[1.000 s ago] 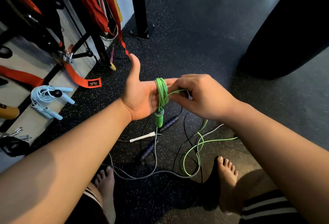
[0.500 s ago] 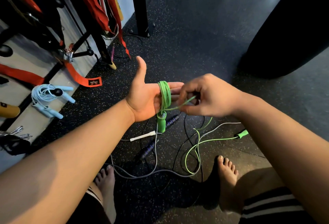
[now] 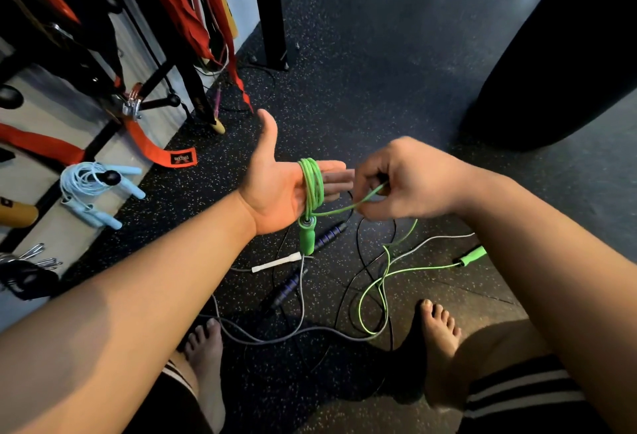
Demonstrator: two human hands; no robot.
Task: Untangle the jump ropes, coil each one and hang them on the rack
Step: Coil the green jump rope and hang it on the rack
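Right hand (image 3: pixel 406 178) has swung right, pinching the green rope (image 3: pixel 312 185) half-wound round the flat, straight-fingered left hand (image 3: pixel 272 188); blue rope (image 3: pixel 86 185) hangs coiled left, grey rope (image 3: pixel 275 338) and purple-handled rope (image 3: pixel 329 236) lie tangled below.

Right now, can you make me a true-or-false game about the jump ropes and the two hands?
1. The green rope is wound around the fingers of the left hand. True.
2. The right hand holds nothing. False: it pinches a strand of the green rope.
3. Both green handles hang from the left hand. False: one green handle hangs below it, and the other green handle lies on the floor.
4. The light blue rope lies tangled between the feet. False: it is coiled and hangs on a black peg at the left.
5. The purple-handled rope lies on the floor. True.
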